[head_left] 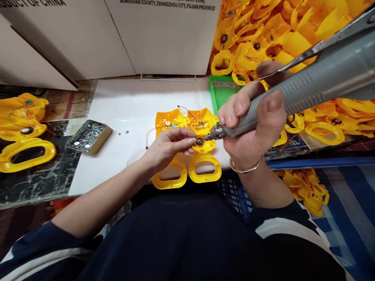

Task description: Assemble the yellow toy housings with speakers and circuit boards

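Grey screwdriver (307,86) gripped in right hand (250,144), tip at yellow shell (209,147) by table's (63,171) near edge. Left hand (168,144) beside tip, fingertips close together; cannot tell if pinching anything.

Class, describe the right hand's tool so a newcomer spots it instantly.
At the white work surface's right edge is the right hand. It grips a thick tool with a metal tip; the grey barrel stands out from the yellow parts nearby.

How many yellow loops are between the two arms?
2. The left loop is below the left hand; the right loop is beside that loop. No others seem hidden there.
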{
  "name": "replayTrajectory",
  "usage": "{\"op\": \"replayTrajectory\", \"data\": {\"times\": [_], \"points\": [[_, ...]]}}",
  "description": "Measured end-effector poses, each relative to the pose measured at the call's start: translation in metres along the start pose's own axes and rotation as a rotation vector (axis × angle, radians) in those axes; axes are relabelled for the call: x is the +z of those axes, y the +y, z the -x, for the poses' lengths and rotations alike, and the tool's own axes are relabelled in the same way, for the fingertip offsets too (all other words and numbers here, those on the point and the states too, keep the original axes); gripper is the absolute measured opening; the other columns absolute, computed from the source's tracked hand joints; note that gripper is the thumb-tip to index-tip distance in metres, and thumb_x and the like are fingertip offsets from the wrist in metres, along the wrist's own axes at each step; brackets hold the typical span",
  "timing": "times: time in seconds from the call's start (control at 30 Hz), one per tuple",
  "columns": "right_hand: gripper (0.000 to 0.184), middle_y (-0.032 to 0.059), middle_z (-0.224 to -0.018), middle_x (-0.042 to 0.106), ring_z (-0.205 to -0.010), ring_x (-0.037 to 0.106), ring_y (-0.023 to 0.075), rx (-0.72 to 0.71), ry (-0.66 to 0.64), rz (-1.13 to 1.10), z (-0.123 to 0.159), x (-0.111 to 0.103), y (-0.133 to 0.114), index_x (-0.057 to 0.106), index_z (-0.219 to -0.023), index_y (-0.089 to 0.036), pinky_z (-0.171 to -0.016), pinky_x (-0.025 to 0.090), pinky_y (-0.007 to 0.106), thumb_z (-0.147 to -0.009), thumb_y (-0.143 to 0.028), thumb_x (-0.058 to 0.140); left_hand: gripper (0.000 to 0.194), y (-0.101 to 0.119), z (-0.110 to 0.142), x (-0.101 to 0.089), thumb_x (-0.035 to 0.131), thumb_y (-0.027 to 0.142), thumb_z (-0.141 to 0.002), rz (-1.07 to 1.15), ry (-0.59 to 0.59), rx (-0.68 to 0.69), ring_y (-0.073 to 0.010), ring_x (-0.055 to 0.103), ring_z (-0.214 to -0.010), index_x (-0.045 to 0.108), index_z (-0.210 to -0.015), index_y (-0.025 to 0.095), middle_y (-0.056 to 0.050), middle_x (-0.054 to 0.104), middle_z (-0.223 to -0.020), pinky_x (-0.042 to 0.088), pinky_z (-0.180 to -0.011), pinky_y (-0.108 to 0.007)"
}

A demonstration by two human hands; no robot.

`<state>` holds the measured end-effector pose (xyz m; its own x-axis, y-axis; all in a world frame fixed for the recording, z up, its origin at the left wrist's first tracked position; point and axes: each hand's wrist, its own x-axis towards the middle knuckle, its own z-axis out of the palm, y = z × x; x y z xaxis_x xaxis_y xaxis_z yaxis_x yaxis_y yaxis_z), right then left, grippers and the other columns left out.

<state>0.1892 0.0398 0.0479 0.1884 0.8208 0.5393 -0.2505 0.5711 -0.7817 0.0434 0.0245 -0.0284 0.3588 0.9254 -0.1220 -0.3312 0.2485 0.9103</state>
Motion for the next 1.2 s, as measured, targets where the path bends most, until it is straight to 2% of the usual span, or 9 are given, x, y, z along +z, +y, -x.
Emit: {"op": "replayTrajectory", "data": {"times": [0.17,0.4,0.57,0.67,0.77,0.87,0.97,1.07,1.2], "points": [[0.026,-0.0057,-0.052,0.035,-0.042,0.04,0.0138,-0.017,-0.083,-0.105,0.004,0.007,0.004,0.052,-0.08,-0.032,-0.042,0.032,0.029,-0.076,-0.052,0.068,0.032,-0.002,0.001,-0.002,0.089,0.029,-0.066,0.113,-0.047,-0.032,-0.0076,0.065,-0.059,0.072,-0.088,0.015,0.0,0.072,-0.076,0.053,-0.054,-0.016],[0.029,-0.0066,-0.056,0.033,-0.04,0.036,0.0096,-0.065,-0.079,-0.134,0.003,0.011,0.013,0.053,-0.082,-0.03,-0.039,0.031,0.026,-0.077,-0.055,0.068,0.029,-0.004,0.001,-0.005,0.088,0.029,-0.069,0.2,-0.101,-0.034,-0.0062,0.064,-0.055,0.072,-0.089,0.014,0.0,0.072,-0.071,0.053,-0.053,-0.013],[0.039,-0.006,-0.055,0.029,-0.04,0.033,0.0071,-0.11,-0.075,-0.153,0.004,0.013,0.014,0.044,-0.065,-0.024,-0.039,0.032,0.023,-0.08,-0.052,0.068,0.03,-0.009,-0.001,-0.004,0.088,0.032,-0.07,0.236,-0.11,-0.072,-0.0049,0.062,-0.052,0.071,-0.088,0.015,0.001,0.07,-0.068,0.051,-0.05,-0.012],[0.033,-0.006,-0.057,0.033,-0.04,0.034,0.0061,-0.1,-0.088,-0.214,0.005,0.011,0.016,0.047,-0.067,-0.024,-0.04,0.032,0.022,-0.081,-0.044,0.069,0.034,-0.009,-0.001,-0.004,0.084,0.039,-0.074,0.153,-0.1,-0.079,-0.0063,0.062,-0.053,0.07,-0.093,0.015,0.0,0.069,-0.07,0.051,-0.051,-0.014],[0.024,-0.006,-0.058,0.036,-0.04,0.036,0.0079,-0.076,-0.083,-0.204,0.006,0.007,0.018,0.051,-0.076,-0.028,-0.04,0.032,0.025,-0.08,-0.044,0.068,0.034,-0.008,0.005,-0.007,0.066,0.047,-0.089,-0.1,-0.009,0.019,-0.0073,0.061,-0.054,0.068,-0.103,0.016,-0.002,0.068,-0.074,0.048,-0.048,-0.016],[0.033,-0.0057,-0.059,0.038,-0.041,0.039,0.0105,-0.065,-0.037,-0.039,0.005,0.0,0.024,0.049,-0.079,-0.029,-0.04,0.033,0.028,-0.077,-0.056,0.068,0.032,-0.008,0.017,-0.008,0.053,0.042,-0.098,-0.619,0.095,0.405,-0.0088,0.059,-0.055,0.068,-0.093,0.015,-0.002,0.066,-0.071,0.048,-0.05,-0.019],[0.037,-0.0065,-0.062,0.042,-0.041,0.037,0.0096,-0.051,-0.053,0.013,0.004,-0.008,0.037,0.049,-0.082,-0.029,-0.04,0.033,0.029,-0.073,-0.056,0.073,0.035,-0.013,0.03,-0.003,0.058,0.044,-0.094,-1.153,-0.173,0.803,-0.0223,0.07,-0.093,0.068,-0.105,0.012,-0.013,0.073,-0.102,0.058,-0.082,-0.033],[0.035,-0.0075,-0.062,0.044,-0.043,0.04,0.0094,-0.021,-0.109,0.036,0.006,-0.016,0.052,0.052,-0.091,-0.031,-0.042,0.035,0.027,-0.075,-0.053,0.074,0.074,-0.022,0.034,0.006,0.066,0.057,-0.085,-1.528,-0.454,0.802,-0.0415,0.047,-0.136,0.052,-0.136,0.006,-0.027,0.051,-0.144,0.041,-0.112,-0.052],[0.038,-0.0067,-0.062,0.046,-0.045,0.043,0.0102,0.006,-0.12,0.138,0.009,-0.02,0.065,0.054,-0.096,-0.034,-0.042,0.04,0.028,-0.076,-0.062,0.069,0.079,-0.03,0.03,0.011,0.068,0.046,-0.085,-1.772,-0.499,0.675,-0.0406,0.041,-0.141,0.039,-0.145,0.004,-0.028,0.041,-0.152,0.031,-0.118,-0.051]]}}
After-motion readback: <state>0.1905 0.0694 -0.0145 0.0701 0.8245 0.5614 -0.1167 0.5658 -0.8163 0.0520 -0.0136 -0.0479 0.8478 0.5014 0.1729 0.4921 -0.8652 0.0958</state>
